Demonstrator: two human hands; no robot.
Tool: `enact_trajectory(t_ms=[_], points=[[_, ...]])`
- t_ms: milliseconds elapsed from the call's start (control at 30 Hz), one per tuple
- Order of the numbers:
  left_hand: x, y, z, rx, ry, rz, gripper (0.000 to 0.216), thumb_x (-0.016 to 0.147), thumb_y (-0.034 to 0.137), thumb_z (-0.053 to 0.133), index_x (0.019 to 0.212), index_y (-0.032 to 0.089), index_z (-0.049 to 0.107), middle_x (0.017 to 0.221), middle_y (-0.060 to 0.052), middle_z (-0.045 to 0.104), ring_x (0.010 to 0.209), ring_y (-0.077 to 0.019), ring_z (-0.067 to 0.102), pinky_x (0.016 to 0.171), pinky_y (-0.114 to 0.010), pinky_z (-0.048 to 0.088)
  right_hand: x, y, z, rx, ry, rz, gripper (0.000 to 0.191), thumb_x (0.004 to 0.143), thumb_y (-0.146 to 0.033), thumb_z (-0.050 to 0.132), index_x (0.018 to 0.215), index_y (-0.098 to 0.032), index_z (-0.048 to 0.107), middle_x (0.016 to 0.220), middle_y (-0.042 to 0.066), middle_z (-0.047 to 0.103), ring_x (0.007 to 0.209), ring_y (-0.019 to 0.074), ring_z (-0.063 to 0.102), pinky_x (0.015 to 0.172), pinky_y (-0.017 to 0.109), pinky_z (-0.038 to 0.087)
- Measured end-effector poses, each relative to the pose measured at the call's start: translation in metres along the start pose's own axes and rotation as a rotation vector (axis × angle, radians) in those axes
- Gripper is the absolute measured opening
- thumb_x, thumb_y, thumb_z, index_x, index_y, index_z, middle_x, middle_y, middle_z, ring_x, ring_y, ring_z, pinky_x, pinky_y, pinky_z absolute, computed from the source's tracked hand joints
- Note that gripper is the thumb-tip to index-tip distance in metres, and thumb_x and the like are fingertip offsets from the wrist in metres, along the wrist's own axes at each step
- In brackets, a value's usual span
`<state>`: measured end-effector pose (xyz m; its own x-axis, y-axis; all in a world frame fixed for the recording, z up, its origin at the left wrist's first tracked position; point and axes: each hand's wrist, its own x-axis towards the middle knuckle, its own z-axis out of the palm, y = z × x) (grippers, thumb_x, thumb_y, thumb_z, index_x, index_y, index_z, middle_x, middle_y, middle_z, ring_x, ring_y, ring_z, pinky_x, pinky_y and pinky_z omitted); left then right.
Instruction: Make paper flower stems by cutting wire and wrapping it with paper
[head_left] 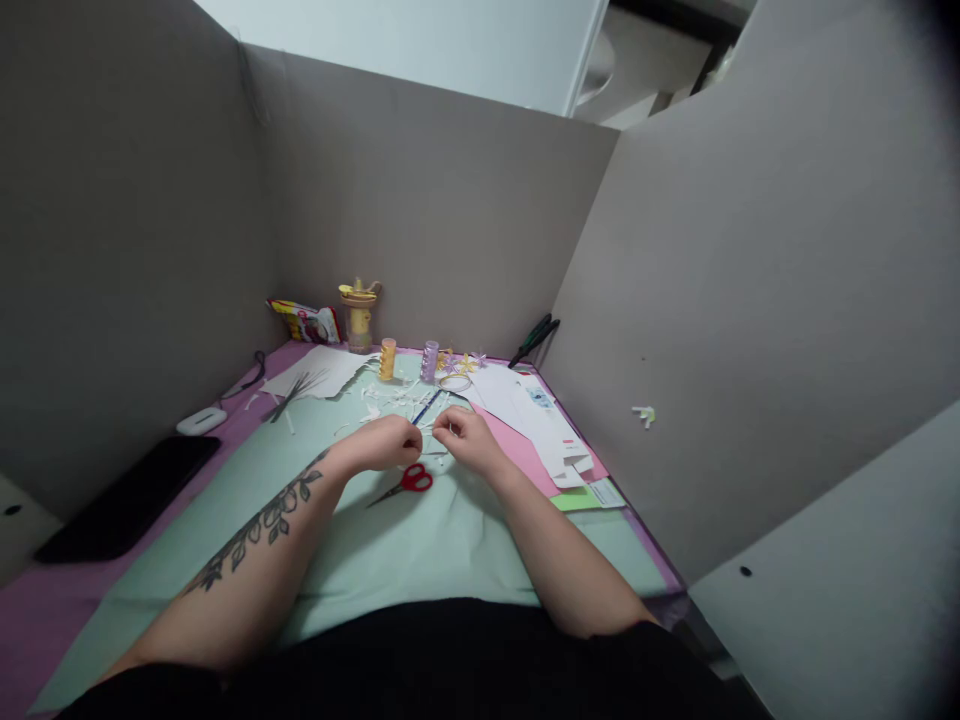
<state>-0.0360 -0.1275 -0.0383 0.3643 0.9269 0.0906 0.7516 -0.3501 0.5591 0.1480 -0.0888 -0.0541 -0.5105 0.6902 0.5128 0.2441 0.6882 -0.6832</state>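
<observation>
Both my hands meet over the middle of a pale green sheet (pixel 420 540). My left hand (pixel 390 442) is closed in a loose fist, and a thin blue stick (pixel 426 407) pokes out past it. My right hand (pixel 469 440) pinches something small and pale between its fingertips, too small to name. Red-handled scissors (pixel 409 482) lie on the sheet just below my left hand, untouched. White paper scraps (pixel 375 405) are scattered just beyond my hands.
Grey partition walls close in the desk on three sides. At the back stand a yellow cup (pixel 358 315), an orange roll (pixel 387 358), a purple roll (pixel 429 360) and small paper flowers (pixel 459 362). A black phone (pixel 127 495) lies left; paper sheets (pixel 547 430) lie right.
</observation>
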Motion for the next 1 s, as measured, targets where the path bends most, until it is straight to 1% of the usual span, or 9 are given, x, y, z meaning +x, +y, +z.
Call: enact_trajectory(t_ms=[133,233,333,433,567,700,800,900,1000], points=[[0.004,-0.006,0.003,0.051,0.118,-0.048,0.015,0.061,0.021,0.051,0.055,0.02,0.064,0.051,-0.001,0.057,0.049,-0.0135,0.042,0.051,-0.026,0.025,-0.003,-0.007,0.007,0.046,-0.007,-0.03,0.01,0.072,-0.014,0.051,0.066,-0.019,0.055,0.076,0.002,0.057,0.073,0.0147,0.051,0.064,0.025,0.038],[0.007,-0.009,0.002,0.067,0.191,-0.069,0.017,0.064,0.023,0.05,0.056,0.019,0.064,0.054,-0.003,0.059,0.052,-0.0149,0.045,0.052,-0.026,0.025,-0.005,-0.006,0.017,0.209,-0.02,0.054,0.007,0.074,-0.015,0.051,0.071,-0.02,0.056,0.081,0.002,0.06,0.073,0.0145,0.055,0.067,0.027,0.043],[0.01,-0.01,0.0,0.064,0.25,-0.081,0.019,0.066,0.026,0.049,0.062,0.018,0.066,0.06,-0.004,0.063,0.058,-0.0161,0.05,0.055,-0.025,0.028,-0.006,-0.004,0.028,0.437,0.035,0.162,0.003,0.075,-0.022,0.055,0.075,-0.02,0.057,0.076,0.002,0.063,0.073,0.0154,0.059,0.071,0.03,0.047],[0.01,-0.008,-0.002,0.048,0.31,-0.088,0.023,0.07,0.026,0.047,0.068,0.017,0.068,0.066,-0.004,0.065,0.063,-0.0163,0.053,0.057,-0.024,0.031,-0.005,-0.004,0.034,0.692,0.117,0.257,0.016,0.072,-0.033,0.064,0.074,-0.019,0.055,0.077,0.003,0.064,0.075,0.016,0.062,0.072,0.031,0.05],[0.008,-0.003,-0.005,-0.031,0.37,-0.103,0.025,0.072,0.03,0.046,0.071,0.016,0.067,0.062,-0.001,0.061,0.06,-0.0143,0.05,0.056,-0.023,0.033,-0.005,-0.004,0.036,0.93,0.135,0.4,0.029,0.067,-0.038,0.07,0.079,-0.019,0.052,0.072,0.002,0.065,0.064,0.014,0.063,0.06,0.026,0.049],[0.006,0.001,-0.008,-0.18,0.322,-0.089,0.024,0.072,0.033,0.049,0.067,0.015,0.064,0.053,0.003,0.05,0.053,-0.011,0.041,0.051,-0.022,0.029,-0.003,0.001,0.036,0.861,0.124,0.427,0.027,0.066,-0.034,0.069,0.081,-0.018,0.054,0.054,-0.006,0.053,0.042,0.0068,0.046,0.042,0.019,0.034],[0.005,0.003,-0.008,-0.283,0.285,-0.086,0.024,0.07,0.035,0.052,0.067,0.014,0.064,0.051,0.005,0.044,0.051,-0.0097,0.035,0.048,-0.021,0.025,-0.001,0.005,0.035,0.768,0.114,0.401,0.023,0.066,-0.034,0.067,0.077,-0.017,0.057,0.048,-0.008,0.043,0.038,0.0049,0.034,0.038,0.019,0.023],[0.005,0.004,-0.008,-0.341,0.257,-0.088,0.023,0.069,0.036,0.054,0.068,0.014,0.063,0.052,0.006,0.041,0.051,-0.0091,0.033,0.048,-0.021,0.024,0.0,0.007,0.033,0.685,0.108,0.392,0.02,0.067,-0.034,0.066,0.069,-0.016,0.058,0.049,-0.007,0.042,0.04,0.0053,0.031,0.039,0.021,0.021],[0.004,0.004,-0.009,-0.377,0.21,-0.077,0.023,0.07,0.037,0.055,0.067,0.015,0.061,0.052,0.006,0.039,0.05,-0.0086,0.032,0.048,-0.021,0.022,0.0,0.008,0.032,0.641,0.11,0.391,0.018,0.066,-0.033,0.066,0.068,-0.016,0.059,0.052,-0.006,0.044,0.043,0.0061,0.031,0.041,0.022,0.022]])
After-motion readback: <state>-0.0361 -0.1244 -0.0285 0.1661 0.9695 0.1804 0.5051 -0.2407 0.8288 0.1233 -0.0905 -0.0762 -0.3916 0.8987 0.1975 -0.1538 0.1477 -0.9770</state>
